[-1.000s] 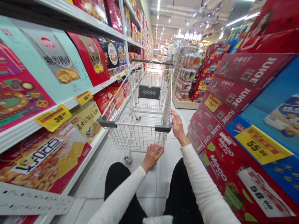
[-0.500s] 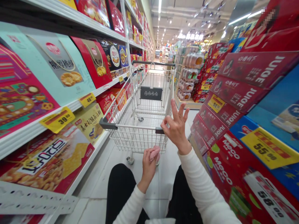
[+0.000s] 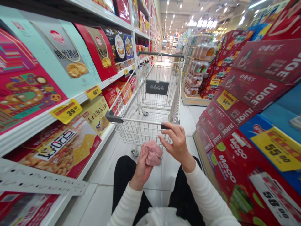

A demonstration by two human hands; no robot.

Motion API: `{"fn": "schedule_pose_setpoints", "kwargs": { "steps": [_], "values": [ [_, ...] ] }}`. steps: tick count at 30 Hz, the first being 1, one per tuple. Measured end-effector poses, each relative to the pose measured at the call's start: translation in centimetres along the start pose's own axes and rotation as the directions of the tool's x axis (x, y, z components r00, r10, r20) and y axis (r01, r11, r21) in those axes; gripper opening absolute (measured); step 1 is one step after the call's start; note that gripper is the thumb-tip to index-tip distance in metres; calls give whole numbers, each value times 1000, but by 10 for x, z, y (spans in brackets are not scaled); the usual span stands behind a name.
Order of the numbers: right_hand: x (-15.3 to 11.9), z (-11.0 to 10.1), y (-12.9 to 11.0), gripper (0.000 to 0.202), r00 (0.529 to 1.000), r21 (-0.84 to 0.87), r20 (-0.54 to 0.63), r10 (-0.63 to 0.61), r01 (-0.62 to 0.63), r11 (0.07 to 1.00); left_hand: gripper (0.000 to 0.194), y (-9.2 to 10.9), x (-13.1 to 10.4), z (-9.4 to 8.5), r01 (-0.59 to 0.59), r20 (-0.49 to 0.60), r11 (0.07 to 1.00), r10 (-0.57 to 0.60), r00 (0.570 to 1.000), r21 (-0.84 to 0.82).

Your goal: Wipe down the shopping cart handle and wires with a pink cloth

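Observation:
A crumpled pink cloth is held in my left hand, its thumb pressed against the cloth's left side. To the right, my right hand is raised with its fingers bent and apart, holding nothing. Its upper fingers overlap the dark right end of the handle on the shopping cart; I cannot tell whether they touch it. The wire cart stands in front of my knees, and its basket shows no goods. A dark sign plate hangs on its far panel.
At left, a white shelf carries gift boxes and yellow price tags. Stacked red drink cartons rise close on the right. Farther along, wrapped packs stand on a low wooden platform. White floor tiles lie underfoot.
My right hand has come down from above the handle, its thumb and index finger now apart. My left hand has risen slightly, and much more of the pink cloth shows. The view has shifted slightly.

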State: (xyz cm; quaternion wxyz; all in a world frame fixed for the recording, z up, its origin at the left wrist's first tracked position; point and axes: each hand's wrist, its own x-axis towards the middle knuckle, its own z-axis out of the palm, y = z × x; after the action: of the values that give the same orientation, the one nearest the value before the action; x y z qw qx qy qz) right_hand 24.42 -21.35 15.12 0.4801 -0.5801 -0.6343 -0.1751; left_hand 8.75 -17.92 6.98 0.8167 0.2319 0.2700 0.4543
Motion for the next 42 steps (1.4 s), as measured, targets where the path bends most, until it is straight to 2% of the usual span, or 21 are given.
{"fn": "schedule_pose_setpoints", "kwargs": {
  "steps": [2,3,6,9,11,13,15,17,18,20,22,24,26,27,30,33,38,40,42],
  "values": [
    [-24,0,-7,14,987,106,103,125,-136,985,45,2,-6,0,8,43,1000,-9,999,15],
    [-35,2,-10,21,965,144,153,211,-233,962,45,3,-9,0,4,67,999,-7,998,40],
    [-60,9,-12,30,852,229,308,424,-499,836,50,2,-16,2,-20,107,990,5,994,140],
    [-70,10,-12,21,764,273,423,487,-620,736,52,-2,-18,3,-50,121,956,15,993,289],
    [-71,7,-11,25,742,283,404,535,-657,698,53,-6,-17,0,-118,126,899,71,990,423],
    [-71,2,-11,29,725,287,336,601,-687,668,56,-10,-13,-6,-209,114,803,176,978,558],
    [-72,-2,-10,34,717,274,260,647,-697,663,60,-13,-10,-12,-240,47,715,280,959,656],
    [-75,-5,-10,34,734,229,159,660,-678,698,67,-16,-10,-16,-185,-79,693,331,940,697],
    [-77,-5,-10,31,756,193,92,649,-652,733,70,-18,-12,-17,-134,-150,715,319,936,686],
    [-83,-3,-11,22,835,117,-37,549,-542,833,73,-21,-18,-14,-18,-243,802,202,949,597],
    [-89,0,-14,14,930,72,-66,363,-358,931,73,-25,-25,-9,102,-209,896,-11,978,432],
    [-96,4,-17,16,983,87,15,183,-183,979,68,-32,-32,-4,200,-65,947,-190,980,251],
    [-105,8,-21,21,993,116,104,58,-70,991,61,-40,-35,-2,243,70,964,-251,965,107],
    [-109,9,-23,22,992,116,125,10,-25,993,55,-43,-35,-3,248,102,967,-252,962,54],
    [-118,9,-26,22,984,96,144,-107,94,991,34,-49,-31,-8,252,66,966,-249,966,-51],
    [-121,3,-25,22,972,118,175,-155,136,984,25,-47,-23,-16,246,-5,963,-248,969,-106],
    [-125,-6,-22,20,950,231,250,-189,131,964,36,-37,-14,-23,260,-89,965,-261,961,-31],
    [-129,-7,-20,19,946,297,288,-153,64,953,45,-35,-14,-23,243,-106,970,-239,965,24],
    [-134,-7,-18,18,942,344,331,-61,-60,937,53,-35,-16,-22,219,-77,972,-213,974,81]
  ]
}}
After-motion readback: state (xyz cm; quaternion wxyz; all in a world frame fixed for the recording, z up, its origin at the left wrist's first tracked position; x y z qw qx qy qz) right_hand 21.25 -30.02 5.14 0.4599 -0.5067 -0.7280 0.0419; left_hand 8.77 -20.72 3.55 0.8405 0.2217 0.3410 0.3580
